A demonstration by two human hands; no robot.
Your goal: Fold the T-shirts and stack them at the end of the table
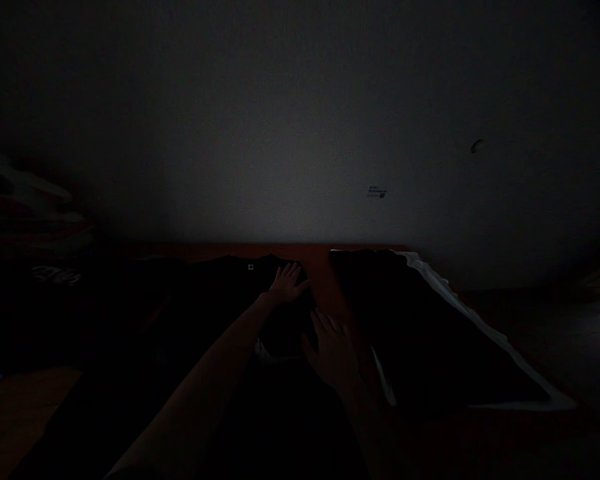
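The view is very dark. A black garment [215,287], which looks like a shirt with a small pale label [251,267] near its top edge, lies spread on a reddish-brown surface [323,273]. My left hand [287,283] rests flat on the garment's upper right part, fingers spread. Lower and to the right, my right hand [333,350] is held with its fingers stretched out by the garment's right edge; whether it touches the cloth is hard to see. A bit of white cloth [267,355] shows between my arms. Neither hand grips anything visible.
To the right lies a flat dark garment [420,327] with white cloth [455,297] showing along its edges. A heap of mixed cloth or bags [25,207] stands at the far left. Behind everything rises a grey wall [260,133] with small printed marks [377,193] and a dark hook-like thing [476,145].
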